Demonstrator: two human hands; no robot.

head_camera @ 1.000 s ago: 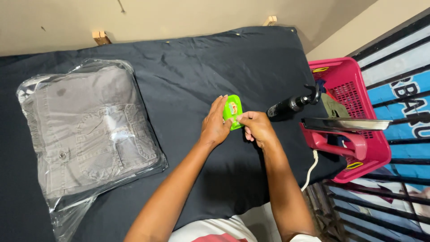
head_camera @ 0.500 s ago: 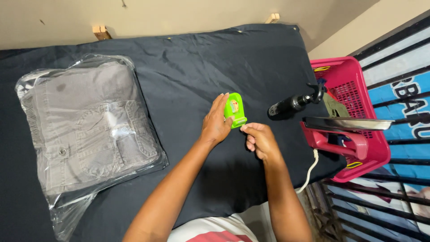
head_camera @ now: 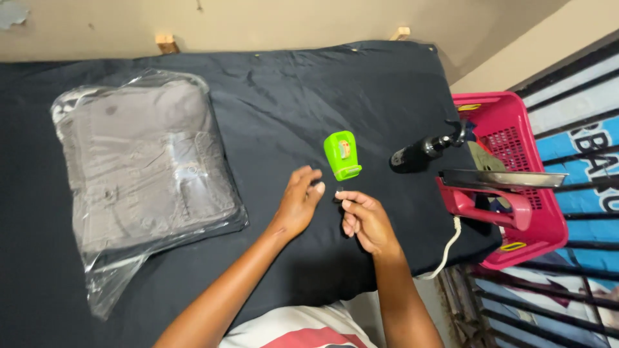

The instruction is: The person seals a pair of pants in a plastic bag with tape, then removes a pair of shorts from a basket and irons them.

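Observation:
A green tape dispenser (head_camera: 342,155) lies on the black cloth (head_camera: 277,116), free of both hands. My left hand (head_camera: 300,201) hovers just below and left of it with its fingers spread and nothing in it. My right hand (head_camera: 364,218) is beside it, with thumb and fingertips pinched on a small dark strip (head_camera: 338,191). I cannot tell what the strip is made of. A folded grey garment in a clear plastic bag (head_camera: 145,167) lies on the cloth at the left.
A black spray bottle (head_camera: 422,151) lies near the cloth's right edge. A pink iron (head_camera: 493,193) with a white cord rests on a pink basket (head_camera: 532,145) at the right. Striped metal bars stand beyond the basket.
The green dispenser was held up between both hands; now it lies on the cloth. Both hands have drawn back toward me, and the right keeps a small strip.

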